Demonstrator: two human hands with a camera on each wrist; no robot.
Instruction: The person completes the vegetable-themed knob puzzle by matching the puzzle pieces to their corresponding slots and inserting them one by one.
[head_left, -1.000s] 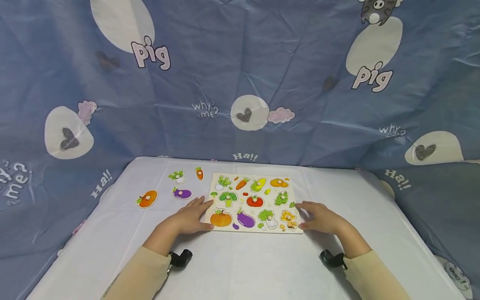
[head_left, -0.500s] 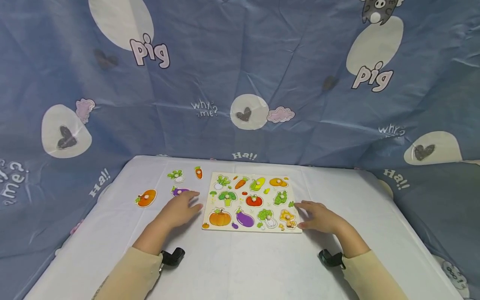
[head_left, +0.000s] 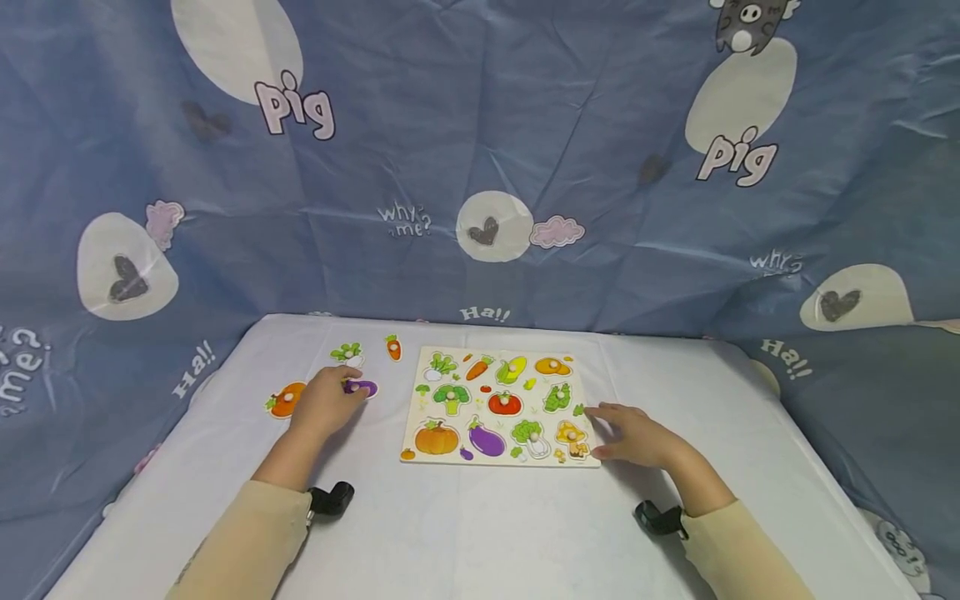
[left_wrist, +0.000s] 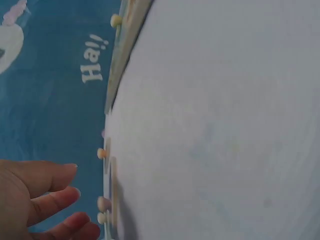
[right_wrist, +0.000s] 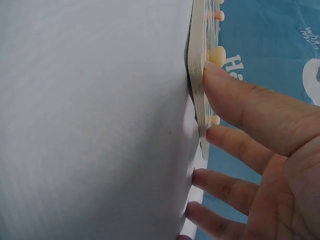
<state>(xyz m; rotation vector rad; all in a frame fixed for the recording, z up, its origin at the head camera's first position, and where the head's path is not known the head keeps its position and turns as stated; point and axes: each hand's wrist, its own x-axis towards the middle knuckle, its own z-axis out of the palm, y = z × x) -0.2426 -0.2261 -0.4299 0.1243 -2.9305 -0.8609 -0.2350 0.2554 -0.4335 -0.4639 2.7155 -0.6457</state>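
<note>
In the head view, my left hand (head_left: 324,407) is over the loose eggplant puzzle piece (head_left: 367,389), hiding part of it. Its fingers look spread and relaxed in the left wrist view, apart from the pieces' round knobs (left_wrist: 103,204). A pumpkin piece (head_left: 283,402) lies left of this hand, and a white radish piece (head_left: 347,353) just beyond it. My right hand (head_left: 633,433) rests at the right edge of the wooden vegetable puzzle board (head_left: 533,407). Seen from the right wrist, the thumb (right_wrist: 235,92) touches the board's edge with the other fingers extended.
A small carrot piece (head_left: 393,347) lies near the board's back left corner. Knobbed pieces such as the tomato (head_left: 504,403) and mushroom (head_left: 572,437) sit in the board. A white cloth (head_left: 510,533) covers the table, with a blue printed curtain (head_left: 420,125) behind.
My left hand has left the board's left edge and moved left to the loose eggplant piece. The right hand stays at the board's right edge.
</note>
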